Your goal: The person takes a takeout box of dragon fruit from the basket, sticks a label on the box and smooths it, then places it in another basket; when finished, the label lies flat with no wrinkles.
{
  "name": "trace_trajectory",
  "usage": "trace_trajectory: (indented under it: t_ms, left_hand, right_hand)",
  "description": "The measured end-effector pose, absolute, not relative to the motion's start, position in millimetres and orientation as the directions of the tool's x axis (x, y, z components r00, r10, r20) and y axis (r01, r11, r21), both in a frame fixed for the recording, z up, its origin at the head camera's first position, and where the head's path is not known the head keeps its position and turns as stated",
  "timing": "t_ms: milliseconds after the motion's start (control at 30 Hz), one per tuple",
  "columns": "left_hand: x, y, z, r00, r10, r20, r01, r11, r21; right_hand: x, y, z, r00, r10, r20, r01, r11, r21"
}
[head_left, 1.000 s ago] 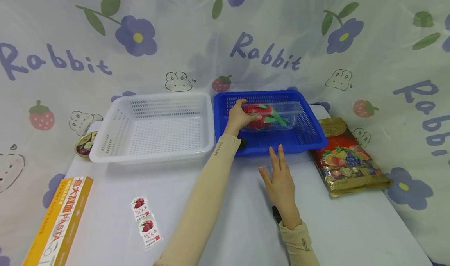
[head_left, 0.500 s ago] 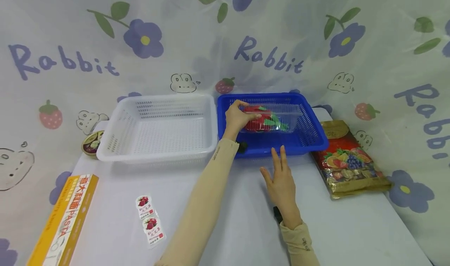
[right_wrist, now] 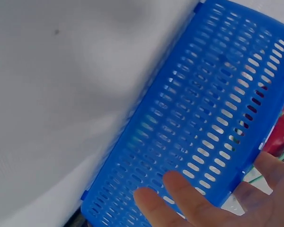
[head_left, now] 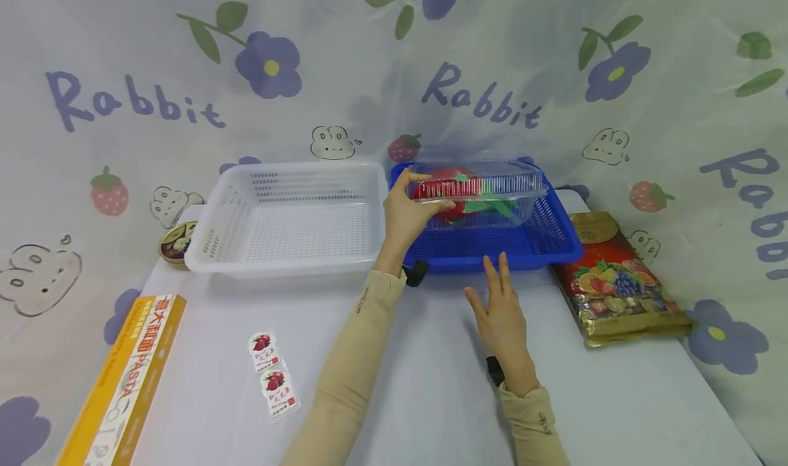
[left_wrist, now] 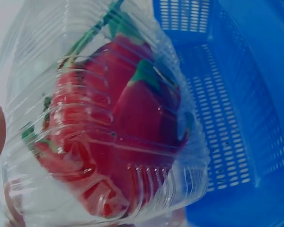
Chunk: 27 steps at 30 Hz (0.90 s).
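Observation:
My left hand [head_left: 408,216] grips the left end of a clear plastic clamshell box [head_left: 524,187], thumb towards me and fingers over the back. Inside lie red dragon fruit [left_wrist: 139,113] with green tips, bunched at the held end. The box is over the back part of a blue slotted basket [head_left: 492,250], its top above the rear rim. Fingers spread and fairly straight, my right hand [head_left: 503,319] holds nothing just in front of that basket. In the right wrist view its fingertips [right_wrist: 175,182] overlap the basket's slotted front wall.
A white slotted basket [head_left: 295,269] adjoins the blue one on the left, with a round tin [head_left: 175,243] beyond it. A pasta box [head_left: 126,377] and two dragon fruit stickers [head_left: 273,373] lie at left. At right lies a red and gold bag [head_left: 622,281].
The clamshell box has risen in my left hand from lower in the blue basket, its top now higher than the rear rim. My right hand has stayed in front of the basket.

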<state>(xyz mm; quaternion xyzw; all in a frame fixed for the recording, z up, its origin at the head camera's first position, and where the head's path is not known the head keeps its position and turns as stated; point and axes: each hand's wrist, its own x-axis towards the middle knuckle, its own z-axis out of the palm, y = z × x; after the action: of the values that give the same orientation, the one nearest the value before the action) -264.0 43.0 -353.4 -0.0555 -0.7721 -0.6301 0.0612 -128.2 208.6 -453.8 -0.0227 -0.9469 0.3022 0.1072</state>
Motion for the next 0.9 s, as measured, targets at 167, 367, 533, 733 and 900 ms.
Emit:
trace_trajectory:
  t_ms: [167,367,533,733,900]
  left_hand:
    - [-246,28,-350,-0.976,-0.002,0.217,0.216,0.104,0.971]
    - [-221,3,-350,-0.964,0.001,0.265,0.265,0.044,0.963]
    - [-202,-15,-352,-0.958,-0.022,0.286,0.285,0.046,0.958]
    - [-181,-31,-364,-0.929,-0.016,0.369,0.369,0.017,0.929]
    - [-163,-43,-372,-0.928,-0.005,0.372,0.372,0.003,0.928]
  right_hand:
    - [-129,214,-449,-0.99,0.07,0.119,-0.025,0.756,-0.654]
    - [-123,222,-426,-0.998,0.053,0.046,0.001,0.663,-0.748]
    - [-111,219,-402,-0.978,0.144,0.154,-0.04,0.591,-0.806]
    - [-103,208,-384,-0.948,0.18,0.262,-0.159,0.444,-0.882]
    - [-105,198,-378,-0.949,0.161,0.272,-0.221,0.278,-0.935]
